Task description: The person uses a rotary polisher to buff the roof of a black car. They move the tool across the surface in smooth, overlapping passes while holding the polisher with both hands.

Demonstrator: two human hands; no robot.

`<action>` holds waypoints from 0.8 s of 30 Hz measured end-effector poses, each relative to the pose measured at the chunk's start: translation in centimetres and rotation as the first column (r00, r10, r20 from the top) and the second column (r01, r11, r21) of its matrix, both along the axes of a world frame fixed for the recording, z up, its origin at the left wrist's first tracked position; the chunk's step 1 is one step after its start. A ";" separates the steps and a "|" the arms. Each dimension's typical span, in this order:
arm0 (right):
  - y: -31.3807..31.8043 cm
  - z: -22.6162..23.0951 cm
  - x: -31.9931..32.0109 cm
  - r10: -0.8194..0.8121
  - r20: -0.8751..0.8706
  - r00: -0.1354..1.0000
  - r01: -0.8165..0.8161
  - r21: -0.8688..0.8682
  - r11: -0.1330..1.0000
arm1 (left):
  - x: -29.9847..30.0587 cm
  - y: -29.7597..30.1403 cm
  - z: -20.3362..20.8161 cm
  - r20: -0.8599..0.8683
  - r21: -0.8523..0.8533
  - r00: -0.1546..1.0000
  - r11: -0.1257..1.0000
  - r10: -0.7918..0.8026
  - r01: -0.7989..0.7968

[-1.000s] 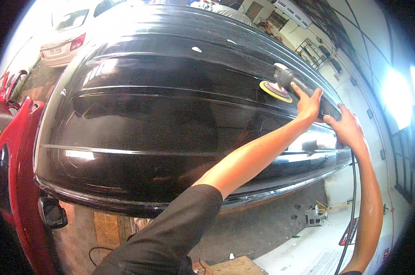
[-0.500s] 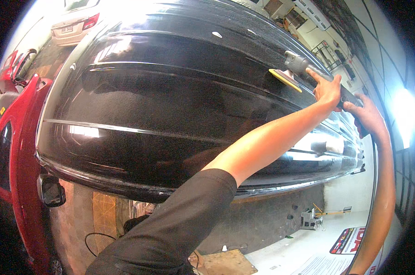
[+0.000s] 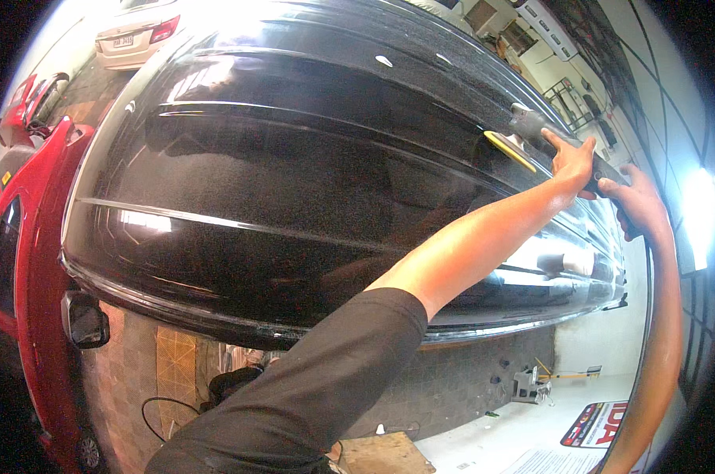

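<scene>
A grey and black polisher point(image 3: 537, 126) with a yellow-edged round pad point(image 3: 509, 152) is held over the glossy black roof point(image 3: 294, 182) of a vehicle, at the far right. My left hand point(image 3: 575, 162) is closed around the polisher's body behind its head, one finger stretched along it. Farther back, my right hand point(image 3: 642, 204) grips the handle end. The pad is seen nearly edge-on, low against the roof; whether it touches cannot be told. Raised ribs run along the roof, and two small white spots show near its far side.
A red car point(image 3: 45, 213) stands at the left, a white car point(image 3: 140, 35) behind it. The black vehicle's side mirror point(image 3: 86, 320) juts out at the near left. A white and dark object point(image 3: 567, 262) shows at the roof's right. Below lie a wooden board point(image 3: 385, 453) and a hose point(image 3: 156, 400).
The polisher and both hands have shifted slightly right and nearer over the roof. My whole view has moved a little too. Both hands keep their grip.
</scene>
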State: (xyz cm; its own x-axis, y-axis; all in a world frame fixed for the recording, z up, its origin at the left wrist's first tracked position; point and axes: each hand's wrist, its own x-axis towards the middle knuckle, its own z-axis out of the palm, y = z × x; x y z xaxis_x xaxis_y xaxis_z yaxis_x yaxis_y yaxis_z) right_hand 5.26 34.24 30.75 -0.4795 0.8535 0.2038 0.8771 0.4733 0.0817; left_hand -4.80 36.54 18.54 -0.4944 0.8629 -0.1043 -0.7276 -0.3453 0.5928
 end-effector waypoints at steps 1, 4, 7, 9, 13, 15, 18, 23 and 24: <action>-0.5 -0.2 -0.2 0.001 -0.006 1.000 -0.001 -0.020 1.000 | -0.2 0.0 -0.1 -0.025 -0.021 1.000 1.000 0.005 -0.005; -0.6 0.1 0.6 -0.006 -0.058 0.998 0.002 -0.070 0.998 | -0.1 -1.1 0.7 -0.096 -0.085 0.995 0.996 0.002 -0.010; -1.6 0.2 0.1 0.003 -0.090 0.996 -0.013 -0.118 0.993 | -0.6 -2.2 1.2 -0.145 -0.165 0.989 0.985 0.026 -0.050; -2.4 0.8 0.0 0.012 -0.093 0.996 -0.024 -0.131 0.991 | -0.6 -2.9 1.7 -0.175 -0.207 0.983 0.975 0.045 -0.082; -3.3 0.9 0.2 0.053 -0.097 0.994 -0.068 -0.156 0.985 | -0.6 -4.1 2.0 -0.218 -0.258 0.970 0.953 0.105 -0.161; -3.9 0.6 -0.7 0.106 -0.101 0.989 -0.123 -0.180 0.976 | -1.6 -3.9 1.2 -0.222 -0.287 0.953 0.921 0.205 -0.265; -3.9 0.0 -1.3 0.192 -0.096 0.977 -0.209 -0.213 0.954 | -2.3 -4.7 0.9 -0.267 -0.363 0.925 0.861 0.271 -0.357; -2.6 -2.7 -1.9 0.334 -0.200 0.921 -0.383 -0.311 0.870 | -3.1 -8.3 0.0 -0.343 -0.417 0.869 0.771 0.358 -0.482; -2.9 -3.0 -2.3 0.355 -0.231 0.906 -0.417 -0.340 0.843 | -3.5 -9.1 -0.2 -0.329 -0.395 0.872 0.786 0.363 -0.476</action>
State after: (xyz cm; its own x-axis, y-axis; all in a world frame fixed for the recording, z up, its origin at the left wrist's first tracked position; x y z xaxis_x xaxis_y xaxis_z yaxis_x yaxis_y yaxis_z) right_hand 3.01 31.37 27.75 -0.7752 0.6317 0.0060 0.6034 0.7432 -0.2890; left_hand -8.34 27.42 18.37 -0.8541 0.4461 -0.2674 -0.4015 -0.2386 0.8843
